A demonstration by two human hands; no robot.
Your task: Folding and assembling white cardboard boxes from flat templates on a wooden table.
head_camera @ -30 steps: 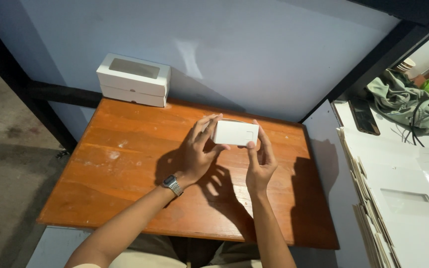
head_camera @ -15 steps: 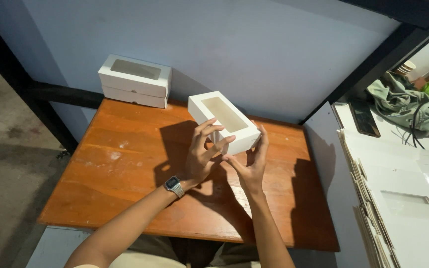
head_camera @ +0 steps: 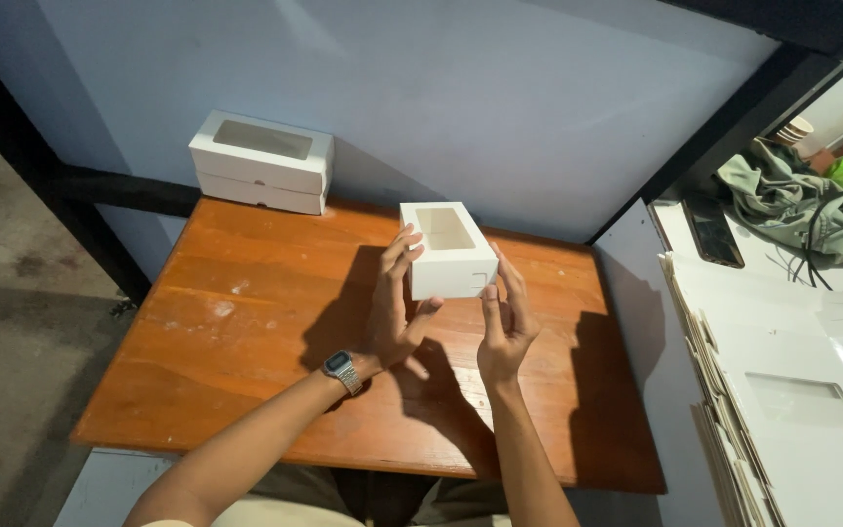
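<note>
Above the middle of the wooden table [head_camera: 246,322], the left hand [head_camera: 397,312] and the right hand [head_camera: 505,317] hold a small white box [head_camera: 448,252] between them. Both hands are spread rather than curled: the left fingers press the box's left wall with the thumb under its near edge, and the right fingers lie flat against its right side. The box is a folded cardboard carton with a rectangular clear window in its top face, held level in the air, clear of the table. Half a second ago it was tilted with its open inside showing; now the window side faces up and it looks closed. A stack of two like boxes [head_camera: 260,161] sits at the table's far left corner.
</note>
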